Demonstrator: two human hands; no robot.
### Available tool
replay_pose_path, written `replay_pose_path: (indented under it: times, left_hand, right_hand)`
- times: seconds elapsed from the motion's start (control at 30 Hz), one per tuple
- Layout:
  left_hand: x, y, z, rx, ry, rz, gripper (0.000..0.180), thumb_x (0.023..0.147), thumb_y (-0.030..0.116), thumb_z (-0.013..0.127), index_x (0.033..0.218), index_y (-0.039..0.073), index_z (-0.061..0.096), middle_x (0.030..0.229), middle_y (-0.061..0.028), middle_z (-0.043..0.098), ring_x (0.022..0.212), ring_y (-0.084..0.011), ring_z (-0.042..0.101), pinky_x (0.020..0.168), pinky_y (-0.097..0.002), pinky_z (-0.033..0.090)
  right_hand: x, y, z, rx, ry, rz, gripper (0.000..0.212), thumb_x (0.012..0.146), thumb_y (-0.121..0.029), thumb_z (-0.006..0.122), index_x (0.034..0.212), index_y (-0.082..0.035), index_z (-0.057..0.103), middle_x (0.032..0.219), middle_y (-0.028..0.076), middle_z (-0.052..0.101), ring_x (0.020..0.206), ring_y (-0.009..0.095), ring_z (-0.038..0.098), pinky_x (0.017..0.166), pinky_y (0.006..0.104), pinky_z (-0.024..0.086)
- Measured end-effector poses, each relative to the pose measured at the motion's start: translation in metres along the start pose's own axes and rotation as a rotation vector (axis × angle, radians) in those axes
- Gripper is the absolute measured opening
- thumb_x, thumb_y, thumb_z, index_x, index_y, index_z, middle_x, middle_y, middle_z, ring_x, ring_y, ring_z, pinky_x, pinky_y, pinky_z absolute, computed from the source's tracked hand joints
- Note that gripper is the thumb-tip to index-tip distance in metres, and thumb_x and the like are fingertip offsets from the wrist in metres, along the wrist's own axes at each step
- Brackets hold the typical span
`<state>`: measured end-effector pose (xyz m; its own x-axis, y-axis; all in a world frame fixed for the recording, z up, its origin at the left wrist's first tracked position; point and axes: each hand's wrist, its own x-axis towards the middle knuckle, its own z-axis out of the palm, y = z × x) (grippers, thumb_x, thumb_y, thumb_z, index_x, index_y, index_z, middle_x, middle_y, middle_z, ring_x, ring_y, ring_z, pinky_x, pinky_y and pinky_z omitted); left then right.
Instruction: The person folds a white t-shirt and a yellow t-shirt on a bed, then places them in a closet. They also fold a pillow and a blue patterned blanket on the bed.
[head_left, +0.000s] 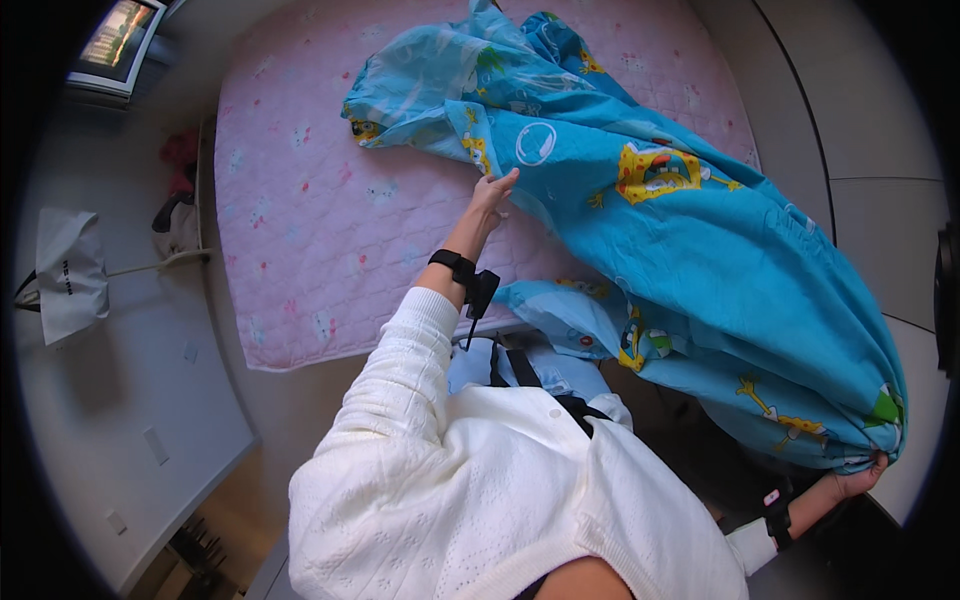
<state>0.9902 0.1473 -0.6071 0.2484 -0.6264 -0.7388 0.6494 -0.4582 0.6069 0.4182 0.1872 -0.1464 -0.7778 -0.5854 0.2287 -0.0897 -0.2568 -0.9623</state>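
A large blue duvet cover (pixel 700 240), printed with yellow cartoon figures, stretches from the far part of the bed toward the lower right. My left hand (pixel 490 196) is out over the bed, closed on the cover's near left edge. Far to the right and low, my right hand (pixel 862 478) grips a gathered end of the same fabric. Between my hands the cloth hangs in long folds off the bed's near side, and its far end lies crumpled on the mattress. Part of my left hand's fingers is hidden by the wrist and fabric.
Beneath the cover is a bed with a pink quilted mattress pad (pixel 300 230). Pale cabinet panels (pixel 880 130) border the right side. At the left are a white paper bag (pixel 72 275), a screen (pixel 115 45) and a white panel (pixel 150 400).
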Motion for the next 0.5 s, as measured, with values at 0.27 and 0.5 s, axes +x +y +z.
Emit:
replay_pose_path:
  times: [0.27, 0.5]
  left_hand:
    - [0.052, -0.057, 0.007, -0.463, -0.138, -0.139, 0.081, 0.078, 0.041, 0.074, 0.140, 0.011, 0.033, 0.139, -0.0124, 0.043, 0.125, -0.0271, 0.043, 0.105, -0.0513, 0.028]
    - [0.117, 0.002, -0.002, -0.353, -0.450, -0.139, 0.062, 0.088, 0.032, 0.063, 0.138, 0.008, 0.035, 0.134, -0.0117, 0.049, 0.117, -0.0274, 0.050, 0.101, -0.0467, 0.039]
  right_hand:
    - [0.022, -0.027, -0.040, -0.255, 0.169, -0.411, 0.044, 0.092, -0.027, 0.043, 0.119, 0.006, 0.054, 0.123, 0.021, 0.053, 0.109, 0.032, 0.054, 0.098, 0.0443, 0.040]
    - [0.034, 0.015, 0.002, -0.368, 0.082, -0.073, 0.046, 0.092, -0.031, 0.044, 0.123, 0.003, 0.051, 0.120, 0.020, 0.055, 0.105, 0.030, 0.056, 0.092, 0.0435, 0.045]
